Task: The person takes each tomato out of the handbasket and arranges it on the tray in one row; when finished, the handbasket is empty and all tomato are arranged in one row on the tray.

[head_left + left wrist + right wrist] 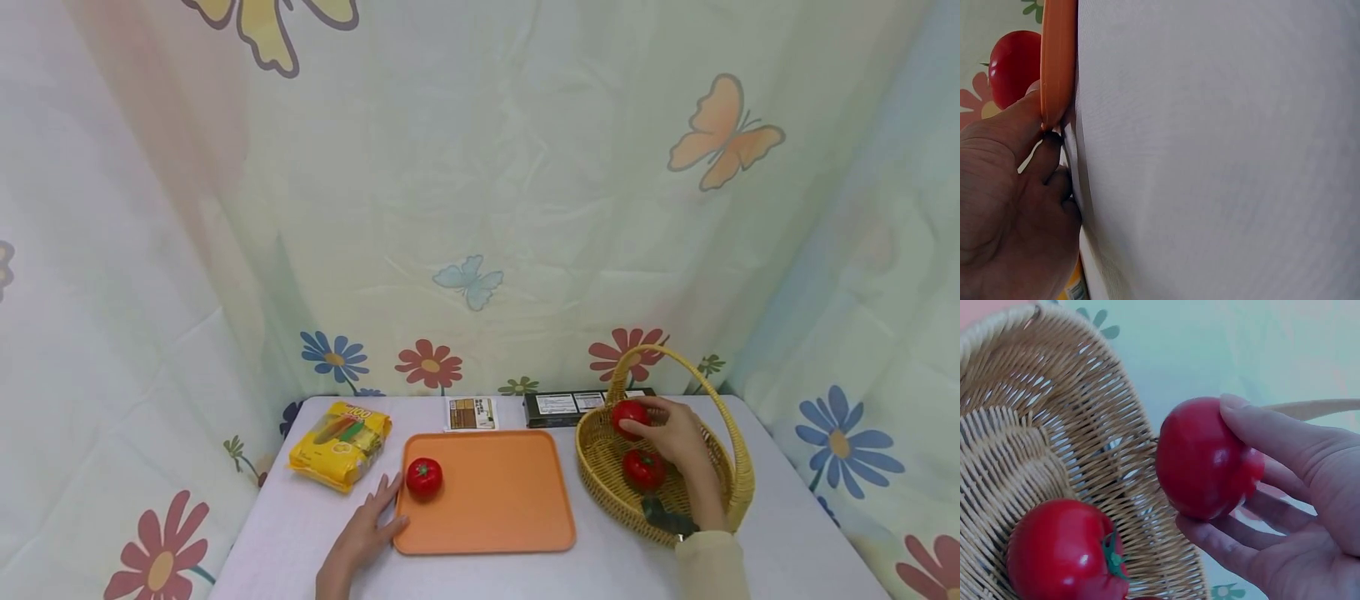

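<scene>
While the left hand (363,528), spread, touches the tray's edge (1060,56), the right hand (678,431) grips 1 tomato (1197,459).

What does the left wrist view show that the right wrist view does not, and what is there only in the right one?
Only left wrist: the left hand touching the tray, the tray's tomato, a bit of yellow packet.
Only right wrist: the basket, a tomato inside, the right hand holding another tomato.
Both: red tomatoes, though different ones, and flowered curtain.
</scene>
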`<state>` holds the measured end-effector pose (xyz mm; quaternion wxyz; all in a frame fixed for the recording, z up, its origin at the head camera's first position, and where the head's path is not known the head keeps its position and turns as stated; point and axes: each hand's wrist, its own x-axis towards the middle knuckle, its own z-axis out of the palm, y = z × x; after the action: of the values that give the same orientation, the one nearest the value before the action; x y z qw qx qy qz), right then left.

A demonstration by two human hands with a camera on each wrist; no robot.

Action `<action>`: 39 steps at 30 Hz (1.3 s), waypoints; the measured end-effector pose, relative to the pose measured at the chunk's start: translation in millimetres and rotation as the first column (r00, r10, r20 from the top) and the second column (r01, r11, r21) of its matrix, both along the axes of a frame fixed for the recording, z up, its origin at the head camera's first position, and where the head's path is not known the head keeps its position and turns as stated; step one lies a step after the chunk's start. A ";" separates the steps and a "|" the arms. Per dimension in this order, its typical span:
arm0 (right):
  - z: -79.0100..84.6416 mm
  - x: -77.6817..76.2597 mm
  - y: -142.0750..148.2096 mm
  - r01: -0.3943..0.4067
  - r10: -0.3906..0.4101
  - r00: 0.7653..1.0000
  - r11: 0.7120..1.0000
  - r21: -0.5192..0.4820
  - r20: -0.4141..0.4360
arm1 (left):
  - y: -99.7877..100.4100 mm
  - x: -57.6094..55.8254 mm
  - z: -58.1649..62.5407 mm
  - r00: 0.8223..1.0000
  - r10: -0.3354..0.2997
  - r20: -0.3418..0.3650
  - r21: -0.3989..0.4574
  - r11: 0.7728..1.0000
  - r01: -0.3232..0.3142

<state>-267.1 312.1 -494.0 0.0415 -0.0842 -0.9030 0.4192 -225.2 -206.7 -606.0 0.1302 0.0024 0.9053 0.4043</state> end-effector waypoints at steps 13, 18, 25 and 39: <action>17.2 17.4 -19.8 -0.098 0.094 0.991 0.994 -0.036 -0.099 | 1.4 -1.1 0.4 1.000 0.016 0.015 -0.003 1.000 -0.016; 13.7 15.4 -30.2 -0.148 0.138 0.980 0.987 -0.066 -0.142 | 1.4 -1.6 0.1 1.000 0.012 0.013 -0.002 1.000 -0.012; 10.8 15.3 -44.1 -0.219 0.191 0.966 0.962 -0.160 -0.172 | 1.7 -2.2 -0.5 1.000 0.010 0.016 -0.009 1.000 -0.009; -0.2 7.7 -82.8 -0.329 0.281 0.941 0.888 -0.322 -0.187 | 1.0 -2.1 -2.7 1.000 0.018 0.012 -0.010 1.000 -0.018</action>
<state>-259.4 229.3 -494.2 0.0206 0.0816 -0.8113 0.5786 -227.3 -205.8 -608.7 0.1321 -0.0088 0.9065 0.4010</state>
